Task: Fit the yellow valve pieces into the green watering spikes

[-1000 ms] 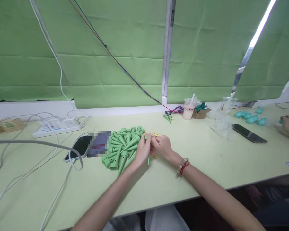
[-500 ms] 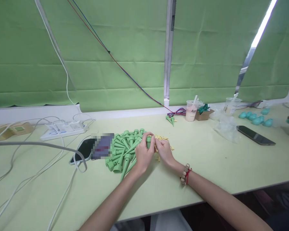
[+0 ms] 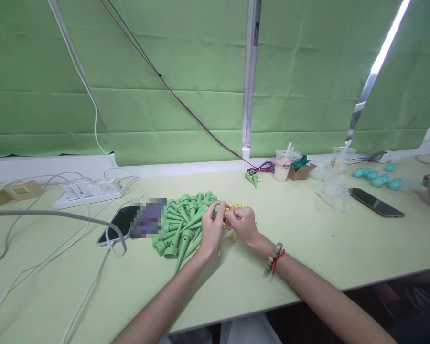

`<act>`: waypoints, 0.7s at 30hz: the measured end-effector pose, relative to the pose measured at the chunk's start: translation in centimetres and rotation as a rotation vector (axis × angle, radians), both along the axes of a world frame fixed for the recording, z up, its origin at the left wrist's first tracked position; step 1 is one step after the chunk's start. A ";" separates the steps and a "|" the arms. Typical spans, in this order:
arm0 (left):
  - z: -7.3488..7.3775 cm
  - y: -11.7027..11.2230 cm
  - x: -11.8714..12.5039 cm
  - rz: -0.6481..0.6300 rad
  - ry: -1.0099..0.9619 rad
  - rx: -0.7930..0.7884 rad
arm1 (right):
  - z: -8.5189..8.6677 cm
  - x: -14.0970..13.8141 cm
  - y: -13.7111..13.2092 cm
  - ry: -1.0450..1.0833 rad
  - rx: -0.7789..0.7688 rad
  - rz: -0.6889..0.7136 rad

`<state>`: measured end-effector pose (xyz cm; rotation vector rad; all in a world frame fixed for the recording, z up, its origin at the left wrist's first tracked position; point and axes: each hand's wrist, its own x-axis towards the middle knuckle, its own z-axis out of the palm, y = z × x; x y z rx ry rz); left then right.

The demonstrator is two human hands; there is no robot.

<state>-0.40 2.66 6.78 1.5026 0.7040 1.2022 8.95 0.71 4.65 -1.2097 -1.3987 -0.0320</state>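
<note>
Can see a pale green table [image 3: 301,258] running the full width. Can make out a pile of green spikes [image 3: 187,233] on it, at nine o'clock from the grip and just beside the left hand [image 3: 212,229]. Have that hand closed around one green spike [image 3: 219,251], hiding most of it, with only the narrow end poking out below at six o'clock. Have the right hand [image 3: 244,223] curled at three o'clock, fingertips pressed together by the left ones; cannot tell of anything pinched there. Can spot small yellow pieces [image 3: 236,205] on the table at one o'clock, just beyond the fingers.
</note>
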 end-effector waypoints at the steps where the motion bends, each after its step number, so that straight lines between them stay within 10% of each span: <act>1: 0.1 0.0 0.0 -0.017 -0.013 -0.004 | 0.0 0.2 0.0 -0.067 0.052 -0.027; 6: 0.6 0.0 -0.1 -0.097 0.027 -0.062 | 0.2 1.1 0.1 -0.303 0.183 -0.096; 12: 0.2 0.1 -0.6 0.099 0.165 0.173 | -0.2 0.4 0.1 0.034 -0.145 0.101; 21: -1.0 1.0 0.5 -0.131 0.043 -0.073 | 0.6 0.5 0.7 0.515 -0.262 0.084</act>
